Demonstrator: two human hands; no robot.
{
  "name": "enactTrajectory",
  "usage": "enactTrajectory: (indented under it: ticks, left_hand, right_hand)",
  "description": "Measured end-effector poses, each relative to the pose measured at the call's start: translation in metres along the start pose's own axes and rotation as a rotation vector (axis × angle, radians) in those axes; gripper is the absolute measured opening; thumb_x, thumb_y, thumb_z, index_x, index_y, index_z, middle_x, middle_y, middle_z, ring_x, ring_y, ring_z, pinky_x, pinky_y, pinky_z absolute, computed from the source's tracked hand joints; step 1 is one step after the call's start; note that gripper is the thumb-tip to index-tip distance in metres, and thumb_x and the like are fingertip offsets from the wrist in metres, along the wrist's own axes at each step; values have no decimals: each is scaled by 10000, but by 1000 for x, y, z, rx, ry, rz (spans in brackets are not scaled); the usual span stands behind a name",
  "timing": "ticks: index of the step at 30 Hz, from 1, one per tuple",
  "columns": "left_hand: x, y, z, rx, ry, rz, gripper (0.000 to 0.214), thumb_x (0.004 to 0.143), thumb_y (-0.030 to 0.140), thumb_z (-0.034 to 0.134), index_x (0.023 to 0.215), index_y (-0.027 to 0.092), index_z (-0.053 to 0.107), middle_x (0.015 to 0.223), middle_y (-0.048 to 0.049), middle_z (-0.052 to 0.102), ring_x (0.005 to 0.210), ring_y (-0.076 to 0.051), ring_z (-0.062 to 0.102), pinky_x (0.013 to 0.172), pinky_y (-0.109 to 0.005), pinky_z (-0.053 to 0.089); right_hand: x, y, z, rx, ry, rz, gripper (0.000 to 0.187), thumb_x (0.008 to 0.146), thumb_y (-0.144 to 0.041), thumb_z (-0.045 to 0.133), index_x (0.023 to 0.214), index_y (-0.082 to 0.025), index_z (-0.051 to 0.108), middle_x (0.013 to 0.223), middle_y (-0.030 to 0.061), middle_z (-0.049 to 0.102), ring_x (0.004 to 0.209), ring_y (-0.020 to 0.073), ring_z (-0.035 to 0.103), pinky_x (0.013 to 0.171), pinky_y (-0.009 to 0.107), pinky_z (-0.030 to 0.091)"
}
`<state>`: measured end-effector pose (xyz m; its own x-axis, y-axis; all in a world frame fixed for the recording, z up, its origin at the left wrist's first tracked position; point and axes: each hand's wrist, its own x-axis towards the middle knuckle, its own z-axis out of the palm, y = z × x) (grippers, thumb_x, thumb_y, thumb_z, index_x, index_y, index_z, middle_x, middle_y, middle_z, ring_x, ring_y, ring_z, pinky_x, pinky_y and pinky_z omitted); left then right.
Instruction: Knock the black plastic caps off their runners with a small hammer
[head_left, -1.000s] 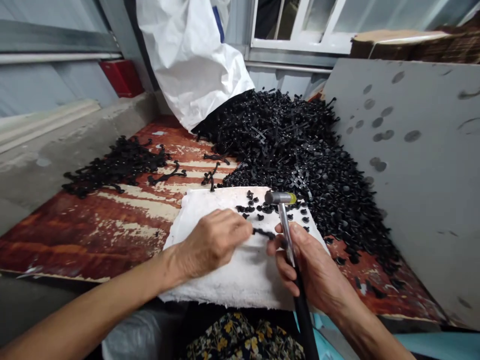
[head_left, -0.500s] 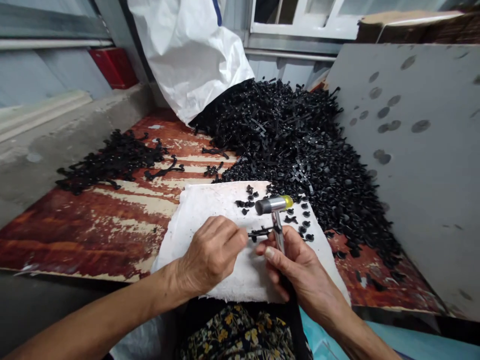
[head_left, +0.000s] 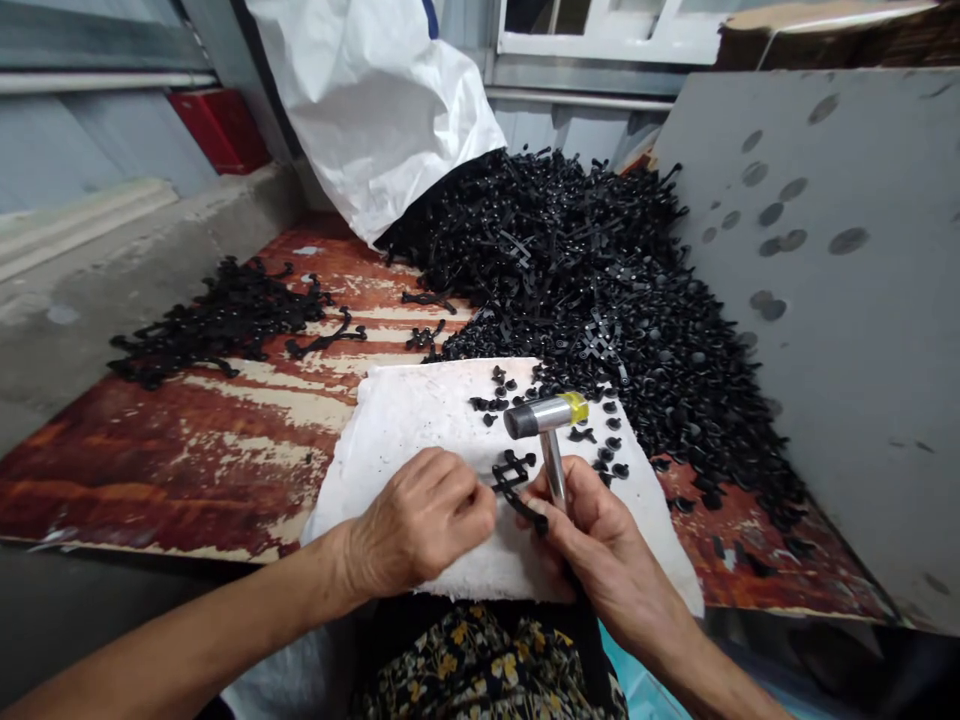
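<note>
Moderate indoor light, coolish, apparently from above. White sack [head_left: 375, 110] and white cloth [head_left: 405, 420] showed brightest; small glints dotted the black pile [head_left: 555, 260], detail otherwise sinking into dark. Highlight on hammer head [head_left: 551, 412]. Soft, faint shadow lay on cloth between hands [head_left: 424, 520]. Dim below table [head_left: 172, 460] at left. Wide-angle stretch bent the edges; fine texture looked smeared.

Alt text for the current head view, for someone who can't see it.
The right hand holds a hammer and a linked black piece, the curled left hand close by, over a white cloth. Beyond, a large heap of black parts; at left, a smaller pile on a worn red board.
</note>
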<state>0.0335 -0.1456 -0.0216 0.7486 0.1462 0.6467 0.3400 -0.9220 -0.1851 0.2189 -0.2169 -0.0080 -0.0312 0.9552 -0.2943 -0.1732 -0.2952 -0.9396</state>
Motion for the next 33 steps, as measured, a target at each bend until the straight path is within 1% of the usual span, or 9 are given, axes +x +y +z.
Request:
enactTrajectory:
  ticks: [5, 9, 11, 15, 17, 21, 24, 28, 33]
  left_hand:
    - [-7, -3, 4, 49, 108, 72, 124, 850, 87, 498, 878, 174, 580, 733, -59, 619, 734, -188, 578, 682, -350, 506]
    - [-8, 0, 3, -1, 94, 51, 158, 844, 63, 463, 883, 172, 569, 711, -55, 616, 712, -189, 580, 677, -351, 497]
    - [-3, 4, -2, -160, 27, -130, 129, 830, 72, 492, 878, 180, 544, 688, -34, 606, 669, -169, 569, 641, -314, 485]
    - [13, 4, -14, -750, -244, -824, 140, 856, 288, 560, 942, 181, 528, 793, -34, 651, 704, -145, 600, 628, -256, 486]
    - [21, -2, -16, -1009, -366, -1041, 231, 871, 400, 533, 940, 180, 552, 784, -25, 650, 696, -143, 600, 605, -245, 478]
    - [30, -14, -12, -1315, -499, -1183, 391, 782, 562, 586, 754, 172, 577, 525, 19, 537, 475, -106, 481, 476, -229, 396]
    - [29, -18, -10, -1354, -487, -1328, 434, 719, 596, 637, 755, 168, 575, 481, 31, 520, 413, -85, 429, 429, -219, 356]
    - [22, -22, -15, -1306, -404, -1468, 438, 686, 580, 671, 784, 168, 557, 563, 20, 585, 387, -58, 404, 386, -191, 311]
    - [16, -31, -23, -1239, -342, -1509, 331, 743, 462, 654, 710, 148, 556, 618, 21, 593, 377, -2, 288, 385, -163, 185]
  right_hand:
    - [0, 2, 3, 36, -82, 12, 333, 829, -526, 637, 837, -235, 475, 605, -87, 462, 390, 42, 329, 329, 149, 271]
    - [-2, 4, 4, -17, -61, 4, 299, 798, -446, 689, 810, -236, 476, 607, -96, 397, 393, 45, 284, 325, 166, 249]
    - [-3, 5, 4, -69, -54, -21, 260, 819, -427, 663, 796, -237, 486, 602, -92, 377, 399, 54, 261, 330, 184, 229]
    - [-2, 5, 4, -129, -68, -70, 202, 850, -386, 625, 801, -237, 498, 656, -70, 388, 484, 86, 284, 407, 209, 250]
    - [-1, 6, 7, -145, -81, -113, 184, 858, -368, 611, 806, -232, 498, 681, -61, 380, 549, 104, 308, 472, 220, 284]
    - [1, 6, 14, -177, -153, -179, 157, 864, -349, 581, 832, -224, 492, 713, -52, 381, 619, 121, 331, 555, 243, 307]
    - [0, 1, 11, -248, -145, -185, 153, 892, -369, 533, 858, -221, 508, 726, -47, 406, 641, 126, 374, 593, 250, 334]
    - [0, -9, -7, -481, -40, -257, 191, 945, -361, 406, 968, -227, 541, 814, 4, 535, 738, 168, 514, 673, 287, 423]
    - [21, -7, -34, -921, 140, -426, 445, 911, -233, 385, 1350, -199, 453, 1028, 130, 650, 923, 284, 627, 822, 451, 472]
